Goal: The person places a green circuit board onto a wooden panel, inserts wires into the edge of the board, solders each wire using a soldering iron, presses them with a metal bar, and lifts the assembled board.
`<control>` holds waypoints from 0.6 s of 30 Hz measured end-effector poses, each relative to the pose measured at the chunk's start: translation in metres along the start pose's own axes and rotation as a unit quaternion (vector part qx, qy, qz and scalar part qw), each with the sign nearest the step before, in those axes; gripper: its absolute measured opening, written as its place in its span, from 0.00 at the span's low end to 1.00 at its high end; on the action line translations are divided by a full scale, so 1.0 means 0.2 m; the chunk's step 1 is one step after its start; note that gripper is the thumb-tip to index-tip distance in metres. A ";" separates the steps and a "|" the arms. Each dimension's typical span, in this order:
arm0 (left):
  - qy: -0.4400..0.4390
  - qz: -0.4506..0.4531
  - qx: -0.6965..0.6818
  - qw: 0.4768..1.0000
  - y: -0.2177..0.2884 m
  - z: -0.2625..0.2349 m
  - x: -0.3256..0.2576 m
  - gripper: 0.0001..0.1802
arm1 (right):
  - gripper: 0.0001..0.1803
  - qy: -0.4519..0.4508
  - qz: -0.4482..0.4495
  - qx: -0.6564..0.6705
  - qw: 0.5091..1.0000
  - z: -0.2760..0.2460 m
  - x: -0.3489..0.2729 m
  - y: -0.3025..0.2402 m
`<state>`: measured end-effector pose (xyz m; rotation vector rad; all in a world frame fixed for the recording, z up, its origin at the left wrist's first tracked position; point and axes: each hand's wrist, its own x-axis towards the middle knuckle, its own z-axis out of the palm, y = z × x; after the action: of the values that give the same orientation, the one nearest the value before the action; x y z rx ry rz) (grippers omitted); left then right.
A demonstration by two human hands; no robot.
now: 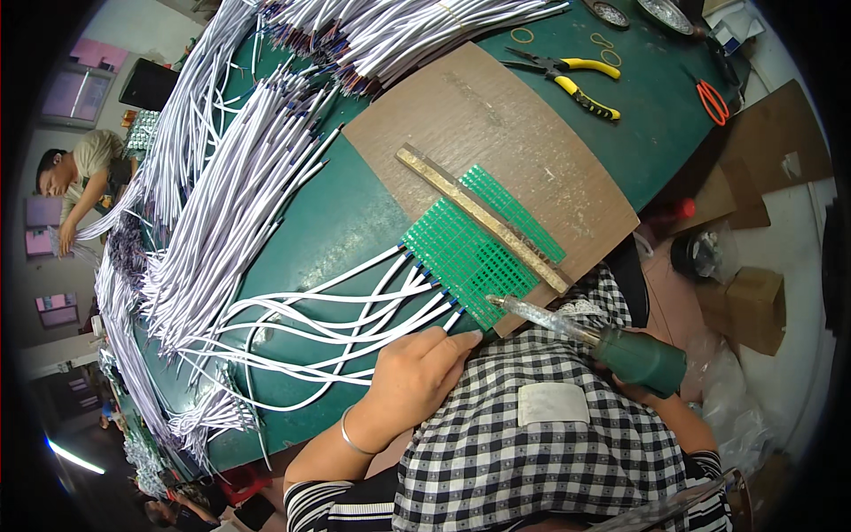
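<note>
My left hand lies fingers together at the near edge of a green panel of small circuit boards, its fingertips on the white wires joined to that panel. A metal bar lies across the panel on a brown board. The soldering iron has a green handle, and its tip sits at the panel's near right corner. My right hand grips that handle from below and is mostly hidden by it.
Large bundles of white cables cover the left and far parts of the green table. Yellow-handled pliers and orange scissors lie far right. Another person works at the far left. Cardboard boxes stand right.
</note>
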<state>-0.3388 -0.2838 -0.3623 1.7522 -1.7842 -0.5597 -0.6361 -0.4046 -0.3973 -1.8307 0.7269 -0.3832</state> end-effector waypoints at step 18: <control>0.039 -0.029 0.072 0.996 -0.02 0.03 0.00 0.09 | 0.16 -0.053 0.018 0.091 0.994 -0.03 0.00 -0.06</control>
<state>-0.3398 -0.2846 -0.3699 1.9008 -1.7628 -0.3888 -0.6350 -0.4058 -0.3835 -1.6515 0.6312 -0.3154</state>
